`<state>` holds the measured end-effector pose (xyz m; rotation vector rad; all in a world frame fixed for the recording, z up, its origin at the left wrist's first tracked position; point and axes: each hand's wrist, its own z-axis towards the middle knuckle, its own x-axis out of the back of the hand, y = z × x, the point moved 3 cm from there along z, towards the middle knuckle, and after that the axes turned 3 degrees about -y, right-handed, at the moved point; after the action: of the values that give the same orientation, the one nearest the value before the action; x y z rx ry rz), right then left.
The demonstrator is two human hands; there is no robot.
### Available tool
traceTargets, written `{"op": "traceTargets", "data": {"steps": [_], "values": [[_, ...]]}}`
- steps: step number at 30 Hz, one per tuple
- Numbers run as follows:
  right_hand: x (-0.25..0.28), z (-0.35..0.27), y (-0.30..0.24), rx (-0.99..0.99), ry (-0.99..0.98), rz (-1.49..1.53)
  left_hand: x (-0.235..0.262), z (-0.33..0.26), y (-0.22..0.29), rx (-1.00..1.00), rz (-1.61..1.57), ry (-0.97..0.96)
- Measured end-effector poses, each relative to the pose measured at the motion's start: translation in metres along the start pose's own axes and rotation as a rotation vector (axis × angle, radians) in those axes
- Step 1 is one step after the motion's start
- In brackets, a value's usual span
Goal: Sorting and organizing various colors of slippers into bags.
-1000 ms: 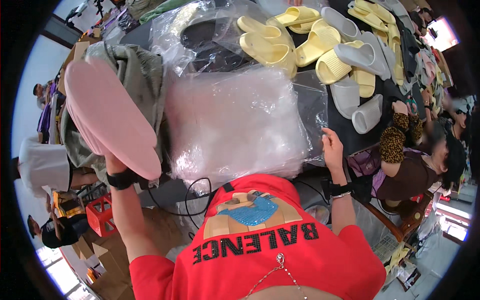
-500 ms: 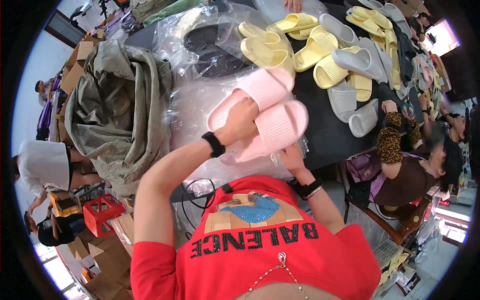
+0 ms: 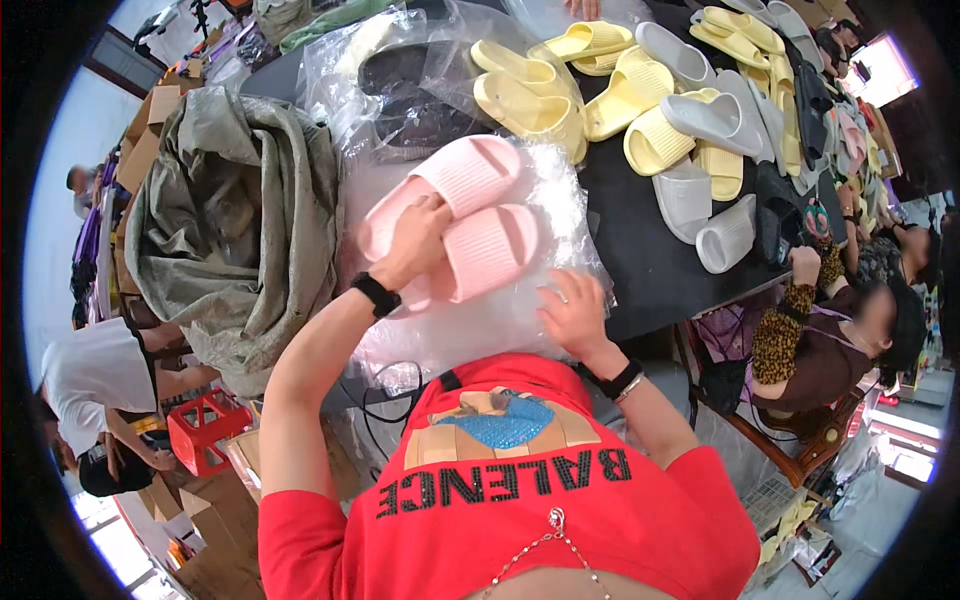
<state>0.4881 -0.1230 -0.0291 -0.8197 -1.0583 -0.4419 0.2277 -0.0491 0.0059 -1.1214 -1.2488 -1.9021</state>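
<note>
My left hand grips a pair of pink slide sandals, held side by side with their soles up, over a stack of clear plastic bags on the black table. My right hand lies flat on the plastic bags just below the sandals, fingers spread, holding nothing. A black band sits on each wrist.
Yellow slide sandals and grey ones cover the table to the right and far side. An olive-green sack is heaped at the left. A person in a leopard-print sleeve sits at the right; another crouches by a red crate.
My left hand has carried the pink sandals from the far left to the middle and lowered them onto the plastic bags. My right hand has slid left on the bags, beneath them.
</note>
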Motion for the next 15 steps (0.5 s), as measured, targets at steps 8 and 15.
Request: {"op": "traceTargets", "data": {"steps": [8,15], "values": [[-0.046,-0.011,-0.003,0.085,-0.346,-0.062,-0.055,0.006,0.008,-0.015,0.012,-0.249],[-0.045,-0.015,-0.002,0.053,-0.327,-0.082,-0.019,-0.015,-0.042,0.224,0.123,-0.100]]}}
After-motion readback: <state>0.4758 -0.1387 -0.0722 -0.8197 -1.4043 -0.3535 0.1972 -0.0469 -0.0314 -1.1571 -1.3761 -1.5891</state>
